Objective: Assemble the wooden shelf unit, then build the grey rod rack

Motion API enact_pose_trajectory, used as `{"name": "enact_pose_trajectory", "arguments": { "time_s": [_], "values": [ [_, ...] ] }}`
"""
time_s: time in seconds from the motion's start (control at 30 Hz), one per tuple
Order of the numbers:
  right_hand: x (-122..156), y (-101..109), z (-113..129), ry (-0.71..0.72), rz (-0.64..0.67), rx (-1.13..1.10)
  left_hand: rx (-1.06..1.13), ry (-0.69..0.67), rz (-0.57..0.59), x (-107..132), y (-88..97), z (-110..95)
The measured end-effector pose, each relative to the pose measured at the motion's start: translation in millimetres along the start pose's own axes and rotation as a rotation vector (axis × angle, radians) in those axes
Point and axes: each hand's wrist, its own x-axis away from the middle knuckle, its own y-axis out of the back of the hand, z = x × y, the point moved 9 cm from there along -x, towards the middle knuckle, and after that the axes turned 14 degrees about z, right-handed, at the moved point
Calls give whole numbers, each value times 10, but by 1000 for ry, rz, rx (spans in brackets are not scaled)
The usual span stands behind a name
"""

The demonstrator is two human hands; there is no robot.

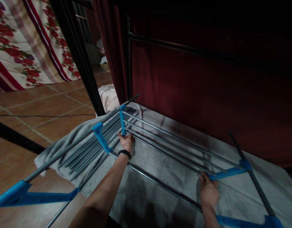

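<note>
A rack frame of grey metal tubes and blue plastic brackets rests on a grey blanket in front of me. My left hand point(126, 141) is closed at the lower end of a blue bracket point(122, 120), where a metal rod point(165, 152) meets it. At that rod's other end, my right hand point(209, 191) pinches it beside another blue bracket point(228, 174). Several thin rods run between these two brackets. Nearer to me, a thicker tube point(157, 181) passes beneath both forearms. My fingertips are partly hidden.
Several loose grey rods point(95, 148) lie in a bundle on the blanket point(146, 196) at left. Black bed-frame posts point(79, 57) and a dark red curtain point(195, 91) surround the bed. Beyond are a tiled floor point(57, 101) with a cable and a floral cloth point(29, 41).
</note>
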Motion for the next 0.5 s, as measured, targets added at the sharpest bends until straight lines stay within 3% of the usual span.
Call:
{"name": "enact_pose_trajectory", "arguments": {
  "time_s": [0.23,0.5],
  "values": [
    [-4,-16,-11,-12,-7,25,67,-1,79,-44,-6,-52],
    [-13,-42,-41,-19,2,22,137,-21,82,-56,39,-33]
  ]
}}
